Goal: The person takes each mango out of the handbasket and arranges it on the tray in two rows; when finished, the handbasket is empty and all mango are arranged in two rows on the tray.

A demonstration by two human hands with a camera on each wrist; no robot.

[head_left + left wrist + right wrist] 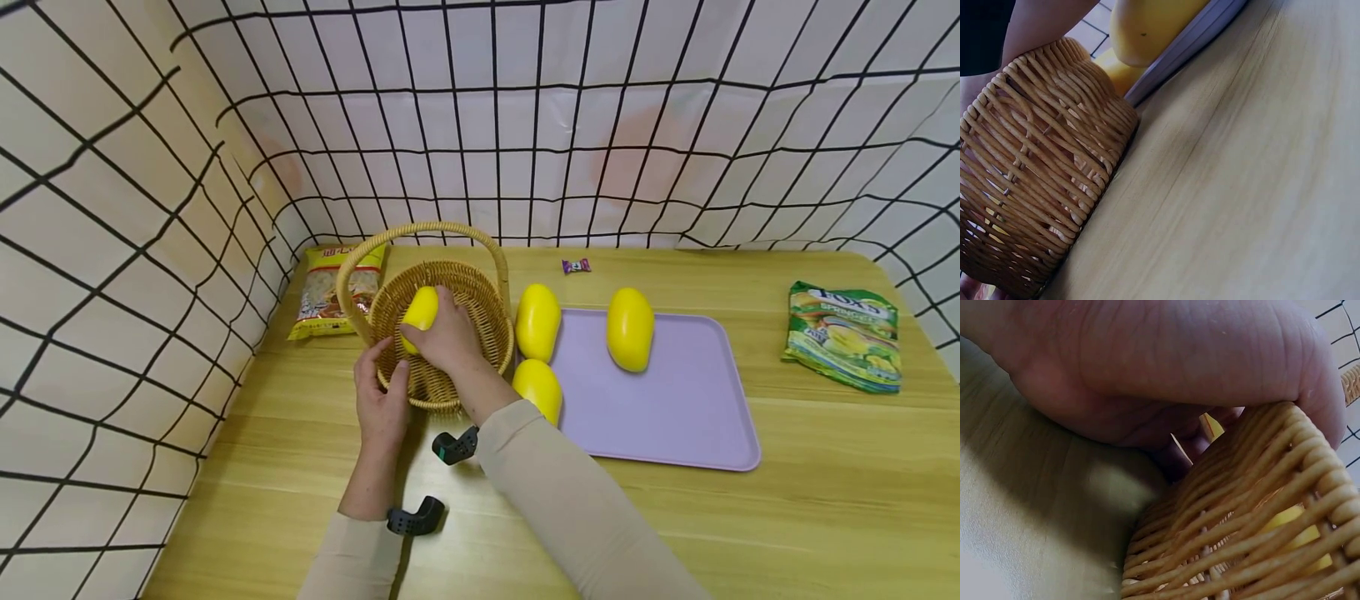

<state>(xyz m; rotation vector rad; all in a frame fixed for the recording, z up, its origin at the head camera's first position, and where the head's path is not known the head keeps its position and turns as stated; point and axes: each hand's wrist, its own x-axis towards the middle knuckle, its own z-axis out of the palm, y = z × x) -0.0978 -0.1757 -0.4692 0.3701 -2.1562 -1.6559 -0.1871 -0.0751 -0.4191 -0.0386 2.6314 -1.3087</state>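
Inside a round wicker basket (483,312), my right hand (447,333) grips a smooth yellow mango (422,310) with the thumb across its near side. The left hand (381,400) holds the basket's near left rim, thumb on the inner side and fingers outside. Up close in the right wrist view, a hand (1191,356) lies over the woven rim, and a yellow patch shows through the weave. The basket wall (1041,162) fills the left of the left wrist view. Two more mangoes, one farther back (537,323) and one nearer (537,390), lie beside the basket.
A lilac tray (660,417) sits right of the basket, bearing another mango (630,329). Behind lies a small purple wrapped candy (576,266). A yellow snack bag (322,304) lies left of the basket, a green Fox's bag (843,337) far right. Gridded walls (525,125) enclose the table.
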